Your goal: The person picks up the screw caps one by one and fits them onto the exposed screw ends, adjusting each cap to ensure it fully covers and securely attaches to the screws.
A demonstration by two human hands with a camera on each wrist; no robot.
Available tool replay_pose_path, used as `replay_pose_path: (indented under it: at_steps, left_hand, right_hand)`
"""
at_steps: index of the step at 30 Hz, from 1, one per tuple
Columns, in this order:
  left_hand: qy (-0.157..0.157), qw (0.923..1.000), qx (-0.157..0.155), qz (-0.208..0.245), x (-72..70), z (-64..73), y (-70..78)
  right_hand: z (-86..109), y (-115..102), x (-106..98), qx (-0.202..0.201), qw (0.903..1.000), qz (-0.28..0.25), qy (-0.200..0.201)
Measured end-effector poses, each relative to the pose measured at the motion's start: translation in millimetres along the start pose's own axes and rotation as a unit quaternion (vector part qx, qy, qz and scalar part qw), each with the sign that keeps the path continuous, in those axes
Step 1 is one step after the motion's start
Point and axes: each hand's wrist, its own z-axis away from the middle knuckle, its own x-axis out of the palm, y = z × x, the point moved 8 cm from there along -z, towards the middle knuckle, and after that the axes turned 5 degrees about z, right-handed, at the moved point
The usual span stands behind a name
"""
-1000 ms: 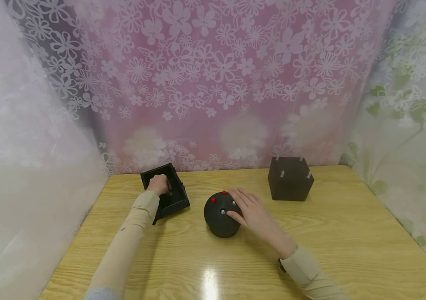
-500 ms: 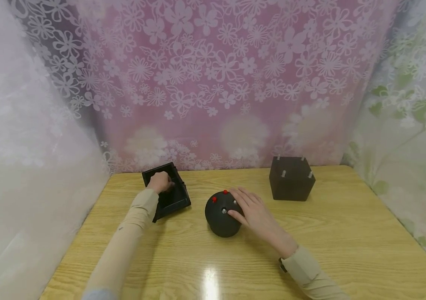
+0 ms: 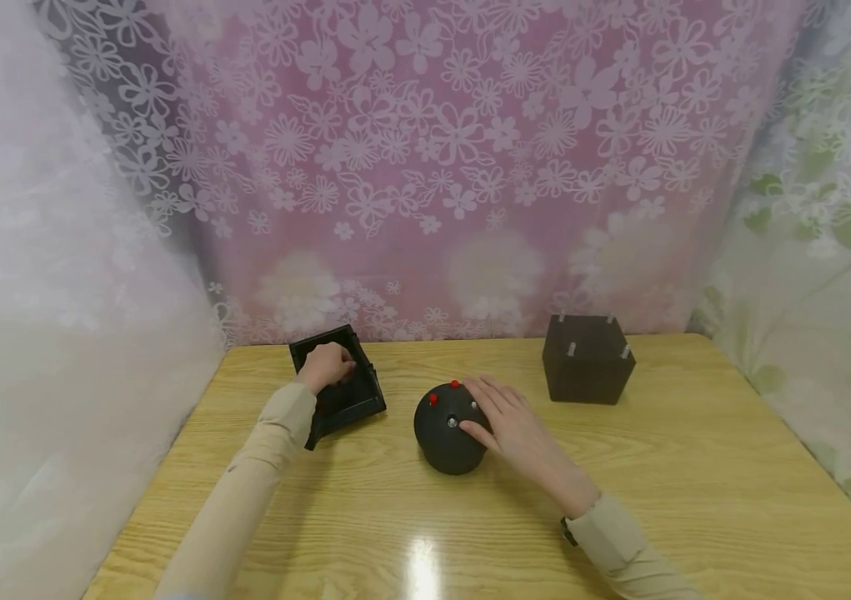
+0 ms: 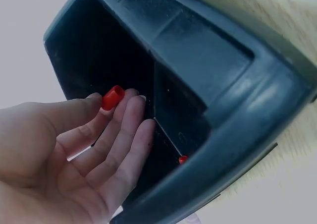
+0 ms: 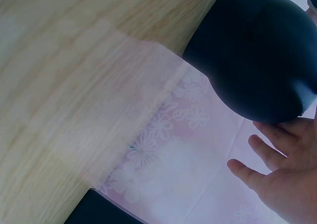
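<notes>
Across the near part of the light wood-grain bench (image 3: 395, 517), two beige sleeves (image 3: 616, 542) reach in. Midway between the bench's left and right edges stands a matt black, rounded body (image 3: 449, 457), topped with two small red caps (image 3: 433, 400) and bare metal studs (image 3: 452, 422). The right hand (image 3: 518, 437) rests on its right side, fingers extended and thumb set apart. The body looks stiff and smooth, probably steadiest when braced low on its flank.

Farther off, near the bench's far left corner, sits a glossy black, open-topped plastic tray (image 3: 353, 412). Inside its opening, the left hand (image 4: 74, 154) pinches a short red tubular cap (image 4: 113, 98) between thumb and forefinger, the other fingers loosely bent behind it. This cap seems very light, slightly springy and easily dropped; its sides are the place to hold, leaving the hollow end free. Another red piece (image 4: 183, 159), partly hidden by the tray's rim, lies within.

Close to the bench's far edge, toward the right corner, stands a dark brown block-shaped box (image 3: 586, 367) with upright pale pegs (image 3: 572, 349). Beyond hangs a pink flower-patterned curtain (image 3: 433, 167). No brand, label or writing is readable.
</notes>
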Motion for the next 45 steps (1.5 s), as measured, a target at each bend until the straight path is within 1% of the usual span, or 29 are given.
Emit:
replay_pose_path:
  at_steps: [7, 13, 18, 25, 34, 41, 45]
  left_hand:
    - [0.009, 0.9995, 0.015, 0.025, -3.2, 11.2, 2.2]
    - [0.014, 0.9984, 0.013, 0.053, -5.5, 20.4, 3.5]
    - [0.01, 0.9975, 0.015, 0.069, -5.8, 26.3, 6.1]
    - [0.0, 0.9938, 0.032, 0.107, -4.1, 33.7, 11.2]
    - [-0.005, 0.9883, 0.029, 0.149, -4.3, 42.4, 15.2]
    - [-0.002, 0.9858, 0.038, 0.163, -3.5, 48.8, 23.3]
    - [0.0, 0.9847, 0.044, 0.169, -1.0, 52.7, 30.0]
  right_hand:
    - [-0.8, -0.9, 0.0, 0.003, 1.0, -0.008, -0.005]
    - [-0.8, -0.6, 0.5, 0.0, 1.0, -0.005, 0.001]
    - [-0.6, -0.2, 0.8, 0.003, 1.0, -0.005, -0.002]
    - [-0.6, -0.4, 1.0, 0.002, 1.0, -0.002, -0.001]
    - [-1.1, 0.3, 1.1, 0.001, 1.0, -0.009, 0.005]
    - [-1.5, -0.2, 0.4, 0.006, 0.9999, -0.011, -0.004]
    - [-1.5, -0.8, 0.2, 0.001, 1.0, -0.008, 0.001]
